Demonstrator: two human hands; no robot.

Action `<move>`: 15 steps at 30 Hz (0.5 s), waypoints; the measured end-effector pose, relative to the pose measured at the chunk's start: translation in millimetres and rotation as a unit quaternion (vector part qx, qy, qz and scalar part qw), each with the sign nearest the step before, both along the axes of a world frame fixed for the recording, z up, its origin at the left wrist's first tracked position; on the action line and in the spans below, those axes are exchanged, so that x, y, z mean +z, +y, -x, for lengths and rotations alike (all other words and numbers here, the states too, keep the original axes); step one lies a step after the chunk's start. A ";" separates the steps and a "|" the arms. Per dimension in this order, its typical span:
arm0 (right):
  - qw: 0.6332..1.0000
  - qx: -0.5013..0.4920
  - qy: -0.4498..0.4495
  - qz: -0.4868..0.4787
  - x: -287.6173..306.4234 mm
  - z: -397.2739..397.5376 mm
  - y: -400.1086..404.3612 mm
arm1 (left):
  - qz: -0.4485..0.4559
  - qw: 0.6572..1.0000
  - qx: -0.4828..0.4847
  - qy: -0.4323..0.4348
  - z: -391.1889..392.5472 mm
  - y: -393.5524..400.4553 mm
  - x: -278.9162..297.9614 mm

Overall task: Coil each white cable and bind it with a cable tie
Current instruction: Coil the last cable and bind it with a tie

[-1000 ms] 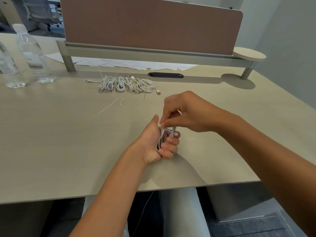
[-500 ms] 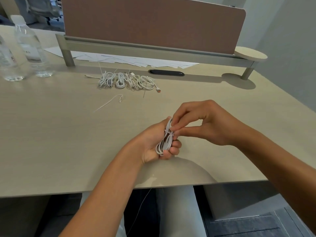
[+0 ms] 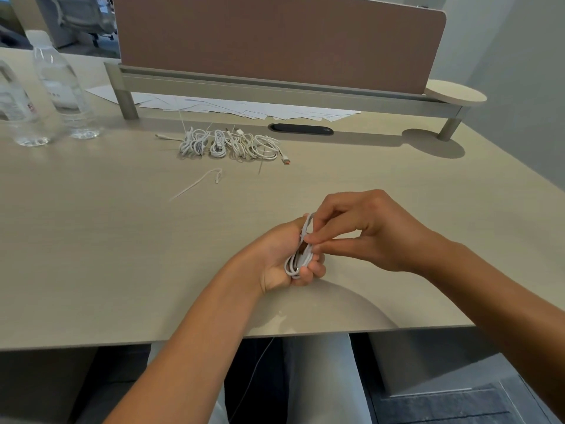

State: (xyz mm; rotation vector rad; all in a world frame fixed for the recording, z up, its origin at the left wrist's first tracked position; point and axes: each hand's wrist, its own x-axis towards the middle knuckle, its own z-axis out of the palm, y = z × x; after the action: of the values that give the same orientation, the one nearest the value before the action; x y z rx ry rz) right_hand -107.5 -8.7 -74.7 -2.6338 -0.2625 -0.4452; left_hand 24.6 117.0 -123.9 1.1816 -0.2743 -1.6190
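Above the near desk edge point(image 3: 91, 270): left hand point(image 3: 275, 258) curled round a coiled white cable point(image 3: 298, 261), right hand point(image 3: 367, 234) pinching its upper loops between thumb and fingertips. Farther back, bundled cables point(image 3: 232, 145) and a loose cable tie point(image 3: 198, 182).

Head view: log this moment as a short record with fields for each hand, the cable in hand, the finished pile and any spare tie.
left hand: left hand grips the coiled white cable
right hand: right hand pinches the coil's middle
bound coils: pile of white cables at the desk's far side
spare tie: loose cable tie lying nearer than the pile
bottles: two water bottles, far left
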 end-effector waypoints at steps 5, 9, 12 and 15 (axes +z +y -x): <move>1.000 0.011 0.010 0.014 -3.1 -0.3 -1.4 | -0.005 1.000 -0.005 0.019 2.6 0.2 -0.8; 0.999 0.016 0.020 0.023 -0.8 -0.9 -1.6 | -0.008 1.000 -0.002 0.028 2.9 -0.3 0.4; 0.999 0.015 0.027 0.042 1.6 -1.5 -1.1 | -0.014 0.999 0.004 0.032 2.4 -0.5 -0.5; 0.998 0.005 0.027 0.054 2.1 -2.8 -0.6 | -0.019 0.999 0.003 0.026 2.9 0.1 0.7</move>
State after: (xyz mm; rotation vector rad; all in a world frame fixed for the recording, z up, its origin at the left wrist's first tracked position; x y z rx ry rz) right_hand -104.8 -9.3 -72.6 -2.7443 -0.2914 -0.3662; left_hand 21.7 117.1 -123.2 1.1665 -0.2063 -1.6531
